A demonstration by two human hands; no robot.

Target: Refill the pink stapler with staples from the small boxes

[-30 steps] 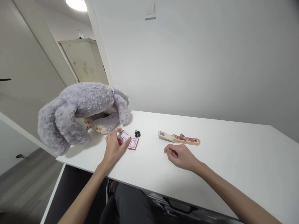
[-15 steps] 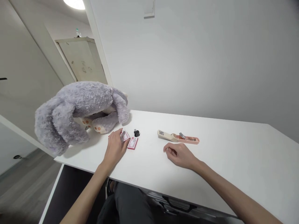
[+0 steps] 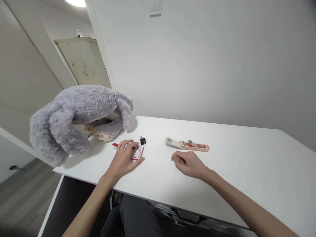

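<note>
My left hand (image 3: 124, 158) reaches over small red-and-white boxes, its fingers spread and its thumb apart on the white table. One box (image 3: 138, 152) lies flat between the thumb and forefinger. The red end of another box (image 3: 115, 145) shows beyond the knuckles; the fingers cover the rest. Just past the fingertips lies a small black object with a metal tip (image 3: 143, 141). My right hand (image 3: 189, 163) rests loosely curled, with nothing visible in it. Close behind it is an open, hinged cream-and-pink case (image 3: 184, 145) with a small metal piece (image 3: 191, 143) at its middle.
A large grey-purple plush toy (image 3: 86, 105) sits at the table's left end. The white table (image 3: 234, 164) runs along a plain wall (image 3: 209, 65). Below its front edge are my legs (image 3: 138, 214) and a dark handled case (image 3: 187, 219).
My left hand has let go of the small box it was holding and its thumb has spread away toward me. My right hand stays curled in place. The view has shifted slightly.
</note>
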